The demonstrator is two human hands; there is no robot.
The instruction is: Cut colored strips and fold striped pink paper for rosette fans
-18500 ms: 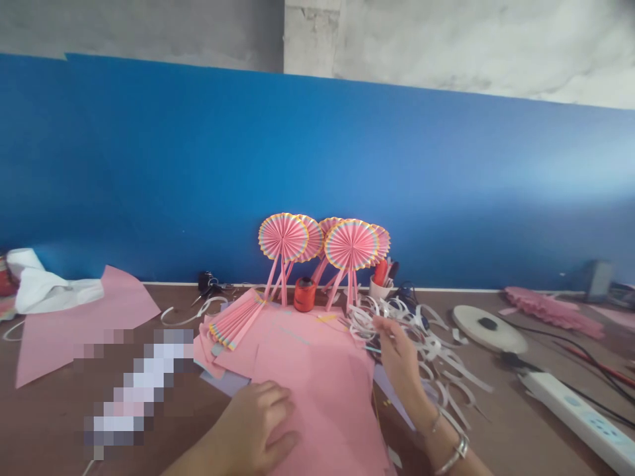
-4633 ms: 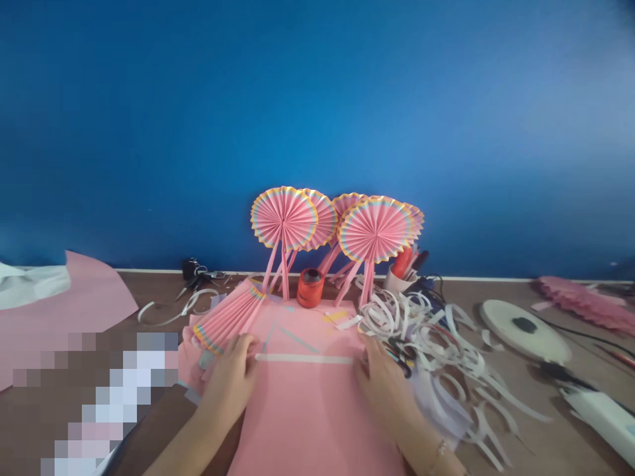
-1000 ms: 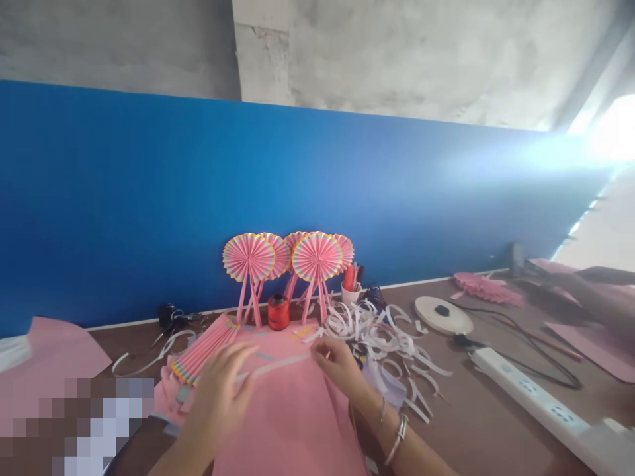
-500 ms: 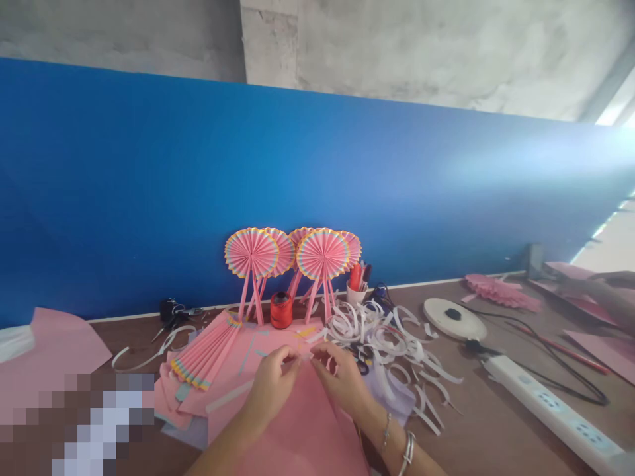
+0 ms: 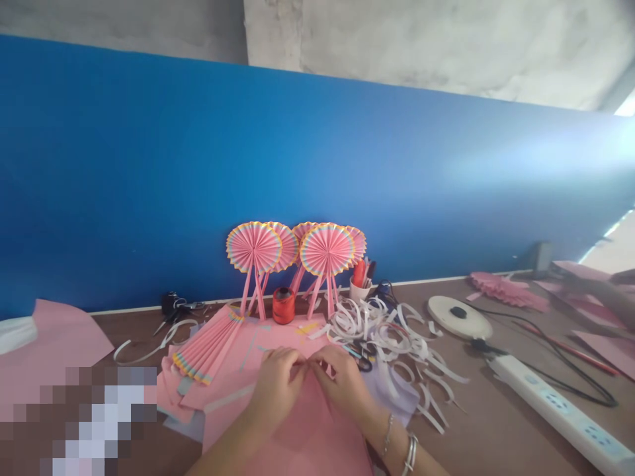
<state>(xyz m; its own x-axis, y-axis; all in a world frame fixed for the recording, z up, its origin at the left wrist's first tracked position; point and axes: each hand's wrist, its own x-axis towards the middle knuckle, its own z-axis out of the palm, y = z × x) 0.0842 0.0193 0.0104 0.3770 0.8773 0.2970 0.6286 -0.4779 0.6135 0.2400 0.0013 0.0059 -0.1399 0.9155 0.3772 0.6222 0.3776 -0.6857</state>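
Observation:
My left hand (image 5: 278,383) and my right hand (image 5: 342,380) meet fingertip to fingertip over a large pink paper sheet (image 5: 292,443). Both are closed in a pinch; whatever lies between the fingers is too small or hidden to make out. Left of my hands, a pleated pink paper strip (image 5: 211,347) with a striped edge rests on more pink paper. Beyond them stands a red thread spool (image 5: 283,307). Behind it, several round pink paper fans, one at the left (image 5: 253,248) and one at the right (image 5: 327,250), lean upright against the blue partition.
Curled white paper strips (image 5: 397,337) heap up right of my hands. Behind them is a cup of pens (image 5: 359,289). A white power strip (image 5: 555,403) and a round cream disc (image 5: 460,316) lie farther right. Black scissors (image 5: 173,311) lie back left. Another person's arm (image 5: 622,291) shows at the right edge.
My fingertips have come closer together and now touch, where a small gap with a pale bit showed before. The whole view has shifted slightly.

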